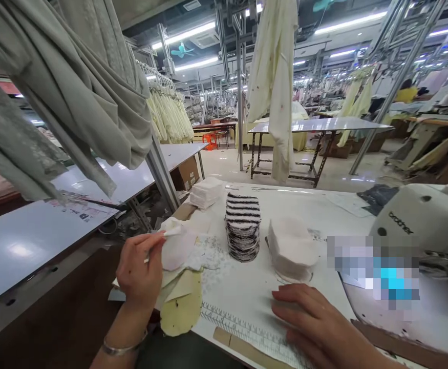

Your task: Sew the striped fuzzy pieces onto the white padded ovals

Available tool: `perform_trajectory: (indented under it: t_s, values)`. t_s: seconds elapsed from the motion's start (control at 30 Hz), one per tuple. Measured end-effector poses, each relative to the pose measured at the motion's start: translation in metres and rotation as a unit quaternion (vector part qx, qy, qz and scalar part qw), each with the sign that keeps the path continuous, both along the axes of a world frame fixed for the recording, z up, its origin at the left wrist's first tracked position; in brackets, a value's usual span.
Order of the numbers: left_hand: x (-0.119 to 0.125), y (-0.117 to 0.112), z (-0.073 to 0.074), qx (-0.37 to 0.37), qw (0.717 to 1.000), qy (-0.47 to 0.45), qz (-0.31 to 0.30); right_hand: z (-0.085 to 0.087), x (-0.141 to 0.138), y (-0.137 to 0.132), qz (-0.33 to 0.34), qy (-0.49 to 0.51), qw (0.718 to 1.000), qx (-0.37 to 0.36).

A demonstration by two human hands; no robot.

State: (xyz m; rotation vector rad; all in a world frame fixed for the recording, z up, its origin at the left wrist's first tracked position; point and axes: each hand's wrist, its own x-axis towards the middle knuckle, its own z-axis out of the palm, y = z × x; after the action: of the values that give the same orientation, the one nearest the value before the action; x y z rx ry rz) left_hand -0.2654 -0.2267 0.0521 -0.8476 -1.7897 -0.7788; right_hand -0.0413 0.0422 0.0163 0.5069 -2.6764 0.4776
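Observation:
My left hand (140, 269) is closed in a pinch on a thin white fabric piece (172, 231), above the left part of the sewing table (242, 302). Below it lie a pale pink-white fabric piece (177, 251) and a yellow fabric piece (181, 310) that overhangs the front edge. My right hand (312, 320) hovers or rests over the table with fingers stretched out and nothing in them. Just beyond it stands a stack of white padded pieces (293, 248). Left of that is a stack of black-and-white striped pieces (242, 225).
A Brother sewing machine (416, 220) stands on the right. A measuring tape strip (247, 330) runs along the front edge. Another white stack (207, 192) sits at the back left. Grey garments (93, 87) hang at upper left, and a cream garment (275, 92) hangs ahead.

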Motion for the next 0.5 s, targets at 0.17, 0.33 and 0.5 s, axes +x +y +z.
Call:
perform_trajectory:
  t_s: [0.17, 0.33, 0.5]
  values:
    - [0.005, 0.012, -0.02, -0.21, 0.966, -0.095, -0.118, -0.006, 0.008, 0.003, 0.007, 0.012, 0.999, 0.046]
    - [0.013, 0.0, -0.035, -0.26, 0.944, -0.189, -0.074, -0.01, 0.007, 0.001, 0.012, 0.025, 0.999, 0.034]
    - [-0.017, -0.021, -0.038, -0.237, 0.92, -0.305, 0.065, -0.013, 0.005, 0.001, 0.015, 0.028, 0.999, 0.016]
